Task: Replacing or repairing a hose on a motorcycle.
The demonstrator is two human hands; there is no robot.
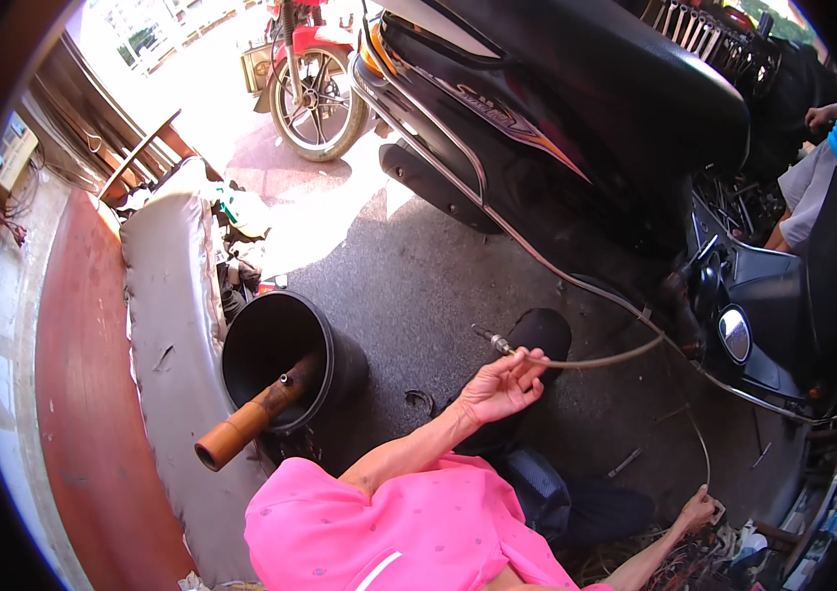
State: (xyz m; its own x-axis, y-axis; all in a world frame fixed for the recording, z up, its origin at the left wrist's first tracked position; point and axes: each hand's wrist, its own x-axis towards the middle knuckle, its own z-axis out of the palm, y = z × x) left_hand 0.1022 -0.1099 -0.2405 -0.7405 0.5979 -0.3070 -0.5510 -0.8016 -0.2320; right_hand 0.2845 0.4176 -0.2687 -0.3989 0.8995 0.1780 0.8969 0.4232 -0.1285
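Note:
My left hand (503, 390) is closed, its thumb and fingers pinching a thin brownish hose (596, 363) near its end. A slim metal fitting (494, 341) sticks out past the fingertips. The hose runs right toward the chrome side rail of a black scooter (537, 118). Far off at the lower right, my right hand (699, 510) is closed around a thin cord (702, 443) that rises toward the scooter's rail. A small pale piece shows beside those fingers, too small to name.
A black bucket (349, 369) with a bamboo tube (241, 429) leaning out stands left. Beyond it lies a worn grey cushioned bench (177, 394). A red motorcycle (315, 98) is parked behind. Another person (812, 187) sits at the right. A small tool (625, 463) lies on the floor.

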